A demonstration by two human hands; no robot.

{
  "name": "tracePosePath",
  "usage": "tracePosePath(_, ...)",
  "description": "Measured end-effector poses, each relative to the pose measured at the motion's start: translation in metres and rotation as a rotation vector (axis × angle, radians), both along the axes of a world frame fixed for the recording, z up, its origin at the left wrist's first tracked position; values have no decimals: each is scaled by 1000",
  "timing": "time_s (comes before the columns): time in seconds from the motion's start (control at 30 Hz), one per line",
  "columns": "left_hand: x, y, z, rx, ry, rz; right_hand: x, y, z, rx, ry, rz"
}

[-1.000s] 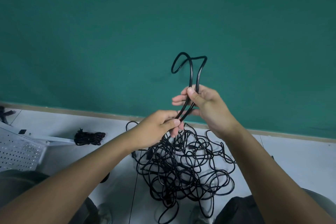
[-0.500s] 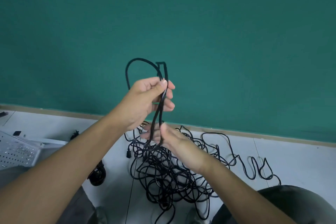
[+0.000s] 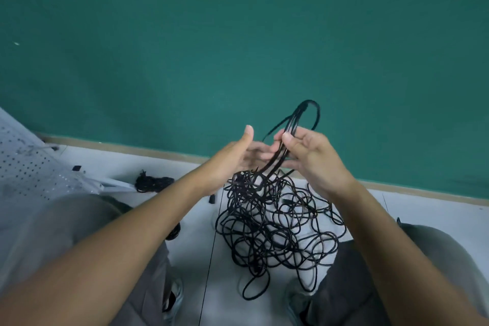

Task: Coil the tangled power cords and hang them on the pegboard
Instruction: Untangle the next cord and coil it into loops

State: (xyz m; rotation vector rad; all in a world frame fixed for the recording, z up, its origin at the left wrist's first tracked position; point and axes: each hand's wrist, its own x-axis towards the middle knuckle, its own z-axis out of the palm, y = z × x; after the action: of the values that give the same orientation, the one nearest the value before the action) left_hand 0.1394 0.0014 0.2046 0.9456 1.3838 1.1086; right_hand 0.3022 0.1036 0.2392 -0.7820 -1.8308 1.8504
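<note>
**Right hand pinches a raised loop of cord above the tangle**

The right hand (image 3: 313,159) has its thumb and fingers closed round several strands of black power cord (image 3: 299,120), held up in front of the green wall (image 3: 238,34). Above that grip the strands arch into a narrow loop; below it they run down and to the left into the tangled heap of cords (image 3: 275,227) lying on the white floor (image 3: 423,209), directly beneath both hands and between the person's knees.

The left hand (image 3: 235,157) is just left of the right one, palm turned toward it, thumb straight up and fingers extended behind the hanging strands. It seems to touch them only lightly, though the fingertips are partly hidden by the cords, so contact is hard to confirm.

Well to the left of the left hand, a small coiled bundle (image 3: 153,183) of black cord lies on the floor near the wall's base. Further left again, a white pegboard (image 3: 23,167) leans at a tilt.
</note>
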Motion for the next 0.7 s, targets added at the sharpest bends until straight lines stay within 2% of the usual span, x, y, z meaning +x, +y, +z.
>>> tracePosePath(0.1,25,-17,0,34,67,-103,10,4,14,2,70,-33)
tracePosePath(0.23,49,-32,7,186,158,19,21,-10,18,-28,134,-67)
tracePosePath(0.4,54,-52,18,208,96,99,40,-36,2,-48,85,34)
tracePosePath(0.63,34,-68,30,253,-37,289,45,-84,-36,84,-264,323)
tracePosePath(0.7,26,-69,30,260,-80,321,35,-90,-46,132,-283,333)
